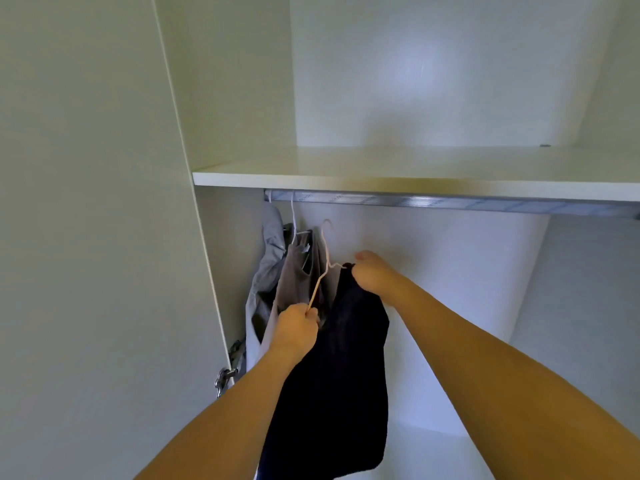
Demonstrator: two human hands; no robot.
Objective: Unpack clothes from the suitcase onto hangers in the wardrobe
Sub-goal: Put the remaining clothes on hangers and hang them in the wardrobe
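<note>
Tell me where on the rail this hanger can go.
The rail is bare from the hung grey clothes rightward to the frame edge. The left end is crowded by those garments. The white hanger with the dark garment hangs from neither; left hand and right hand hold it.

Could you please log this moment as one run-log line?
left hand grips hanger | right hand holds dark garment on it | hook below rail, not hung | grey clothes hang left
</note>
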